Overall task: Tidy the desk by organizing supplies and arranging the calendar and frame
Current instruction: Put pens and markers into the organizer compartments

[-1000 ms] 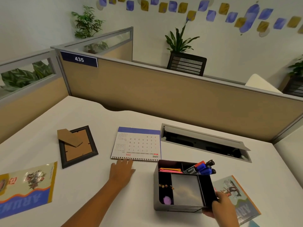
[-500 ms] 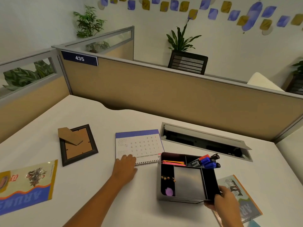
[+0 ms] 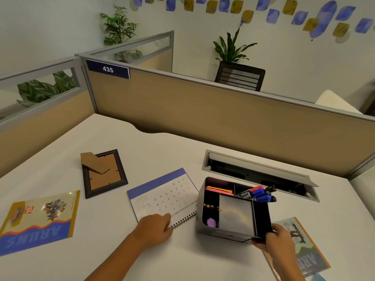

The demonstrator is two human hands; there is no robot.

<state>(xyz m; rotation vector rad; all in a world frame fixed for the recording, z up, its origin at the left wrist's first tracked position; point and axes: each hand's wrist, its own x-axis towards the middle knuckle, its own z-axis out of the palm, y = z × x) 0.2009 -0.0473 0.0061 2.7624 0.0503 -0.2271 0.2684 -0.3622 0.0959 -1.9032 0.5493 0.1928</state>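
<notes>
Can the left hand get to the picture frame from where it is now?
Probably yes. The left hand rests on the calendar, and the picture frame lies just beyond to the left, with only bare desk between.

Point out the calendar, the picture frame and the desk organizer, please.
calendar [image 3: 164, 194]: head view, on its white date grid.
picture frame [image 3: 105, 176]: head view, on its brown backing board.
desk organizer [image 3: 235, 214]: head view, on its grey middle compartment.
</notes>
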